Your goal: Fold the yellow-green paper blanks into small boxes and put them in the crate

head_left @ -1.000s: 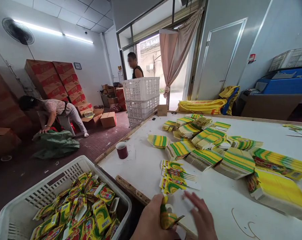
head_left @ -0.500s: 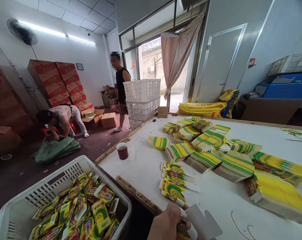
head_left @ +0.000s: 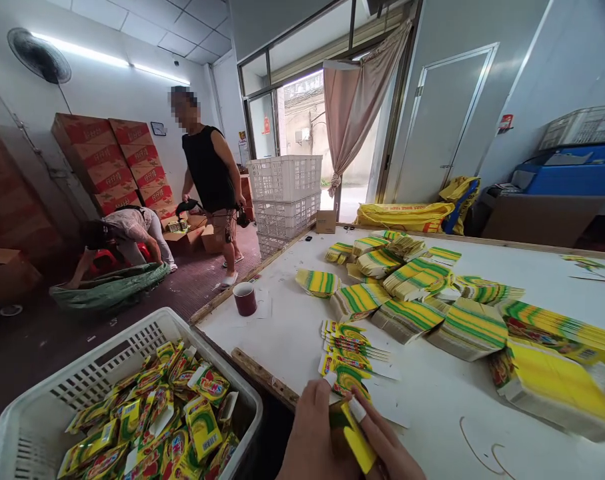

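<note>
At the table's near edge, my left hand and my right hand close around a small yellow and green carton from its two sides. White wrapping covers some of my fingertips. A yellow flap of the carton sticks up between the hands, and the rest of it is hidden by my fingers. Just beyond my fingers lies a fanned row of flat printed cartons. To the left, a white plastic crate holds many small folded cartons.
Bundled flat cartons cover the table's middle and right. A dark red mug stands near the left edge, by a wooden strip. Past the table are stacked white crates, a walking person and a person bending over a green sack.
My right hand has come into view and both hands now grip the carton, whose white open flap no longer shows. The person in black walked left and nearer; the bending person spread the green sack.
</note>
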Tool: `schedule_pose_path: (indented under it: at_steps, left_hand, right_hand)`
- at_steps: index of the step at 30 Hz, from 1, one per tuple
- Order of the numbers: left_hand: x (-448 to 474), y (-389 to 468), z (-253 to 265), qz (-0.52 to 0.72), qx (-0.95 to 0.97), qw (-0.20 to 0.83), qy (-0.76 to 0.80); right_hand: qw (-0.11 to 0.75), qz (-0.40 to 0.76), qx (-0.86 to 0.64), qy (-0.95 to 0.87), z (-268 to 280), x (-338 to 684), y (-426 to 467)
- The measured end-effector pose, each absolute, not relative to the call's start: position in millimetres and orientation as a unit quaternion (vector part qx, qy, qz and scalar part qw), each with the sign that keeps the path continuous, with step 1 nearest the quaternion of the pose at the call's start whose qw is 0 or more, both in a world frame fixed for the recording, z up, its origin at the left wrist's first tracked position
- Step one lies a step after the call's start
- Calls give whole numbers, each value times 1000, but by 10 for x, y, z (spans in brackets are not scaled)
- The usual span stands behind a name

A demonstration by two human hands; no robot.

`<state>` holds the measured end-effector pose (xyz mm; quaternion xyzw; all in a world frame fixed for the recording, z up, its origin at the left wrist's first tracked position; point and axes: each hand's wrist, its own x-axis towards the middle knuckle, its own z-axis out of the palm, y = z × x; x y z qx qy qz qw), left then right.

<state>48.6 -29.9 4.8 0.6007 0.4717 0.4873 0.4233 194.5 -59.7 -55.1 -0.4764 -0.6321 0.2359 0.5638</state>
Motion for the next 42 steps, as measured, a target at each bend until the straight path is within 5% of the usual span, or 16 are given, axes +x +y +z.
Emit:
schedule_pose_path:
  at_steps: [8,13,24,35,39,42]
  left_hand:
    - [418,-232,92,489,501,481,528]
    - [480,-223,210,561,386,610,405]
    - [510,-226,256,591,329,618,400]
    - [458,-214,275,557,387,613,406]
    - [176,-110,338,498,500,525,475]
    - [-317,16,445,445,596,294,600]
  right_hand:
    - [599,163,-533,-575,-491,2126,-564]
    - [543,183,-533,-623,-446,1983,-614]
    - [456,181,-442,-750,-496,2457,-476]
    - [548,353,-469,-595,-569,2213,-451]
    - [515,390,-483,-591,-536,2156,-349]
    - [440,296,-585,-614,-578,2227,-191]
